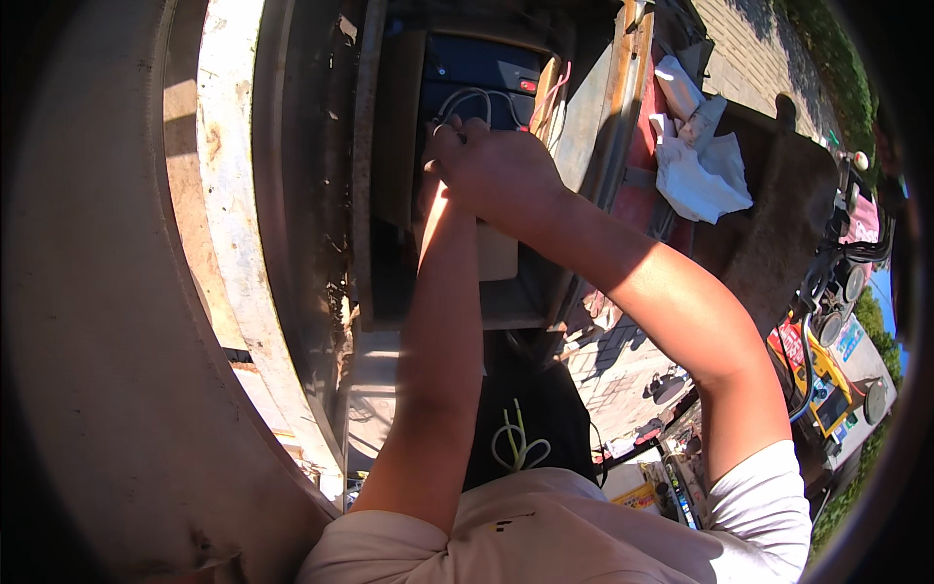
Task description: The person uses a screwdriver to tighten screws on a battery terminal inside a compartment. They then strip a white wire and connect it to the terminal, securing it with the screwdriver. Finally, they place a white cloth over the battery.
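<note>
My two hands meet at the front of a dark battery-like box (pixel 477 60) set inside a metal compartment (pixel 452 310). My right hand (pixel 501 175) lies over the left, its fingers curled; whatever they grip is hidden. Beneath it, my left hand (pixel 428 190) shows only in part, and its fingers are mostly covered. A grey cable (pixel 469 93) loops up just beyond the knuckles. On the box's right side sits a red terminal or connector (pixel 527 86). Pink and white wires (pixel 556 107) stand up beside it. Below my hands a tan panel (pixel 498 255) is partly visible.
A rusty metal frame (pixel 345 195) and a pale beam (pixel 233 185) run along the left. White crumpled cloth or plastic (pixel 702 175) hangs at the right near a brown seat-like part (pixel 778 204). A yellow device (pixel 829 394) and black cables (pixel 856 251) lie farther right.
</note>
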`<state>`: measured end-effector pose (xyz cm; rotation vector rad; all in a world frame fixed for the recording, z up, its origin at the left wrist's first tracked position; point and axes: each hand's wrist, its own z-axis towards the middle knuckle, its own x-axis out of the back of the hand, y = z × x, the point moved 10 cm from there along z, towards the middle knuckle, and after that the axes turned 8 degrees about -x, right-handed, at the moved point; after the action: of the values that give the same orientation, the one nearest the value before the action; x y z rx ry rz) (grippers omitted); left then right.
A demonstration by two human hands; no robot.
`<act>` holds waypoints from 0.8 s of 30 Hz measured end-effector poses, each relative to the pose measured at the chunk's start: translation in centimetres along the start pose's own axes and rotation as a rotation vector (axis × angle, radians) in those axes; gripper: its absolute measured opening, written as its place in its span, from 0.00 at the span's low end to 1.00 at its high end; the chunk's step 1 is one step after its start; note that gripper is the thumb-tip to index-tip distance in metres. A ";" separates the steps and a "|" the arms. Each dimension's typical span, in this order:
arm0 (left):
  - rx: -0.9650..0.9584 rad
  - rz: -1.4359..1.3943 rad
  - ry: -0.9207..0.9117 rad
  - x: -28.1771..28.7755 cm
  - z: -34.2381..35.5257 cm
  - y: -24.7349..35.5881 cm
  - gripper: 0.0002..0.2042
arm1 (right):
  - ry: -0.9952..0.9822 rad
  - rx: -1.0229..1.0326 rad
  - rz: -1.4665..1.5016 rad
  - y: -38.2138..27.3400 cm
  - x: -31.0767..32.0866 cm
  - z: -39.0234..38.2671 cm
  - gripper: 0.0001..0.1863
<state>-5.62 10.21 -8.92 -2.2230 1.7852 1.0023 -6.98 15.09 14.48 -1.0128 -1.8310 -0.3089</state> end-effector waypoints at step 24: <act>0.039 -0.047 0.038 0.1 -1.0 -1.5 0.12 | -0.064 0.056 -0.028 0.3 -0.4 0.4 0.23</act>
<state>-3.87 10.07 -8.67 -2.2641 1.7430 0.9147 -6.96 15.28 13.91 -0.9689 -1.9021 -0.2428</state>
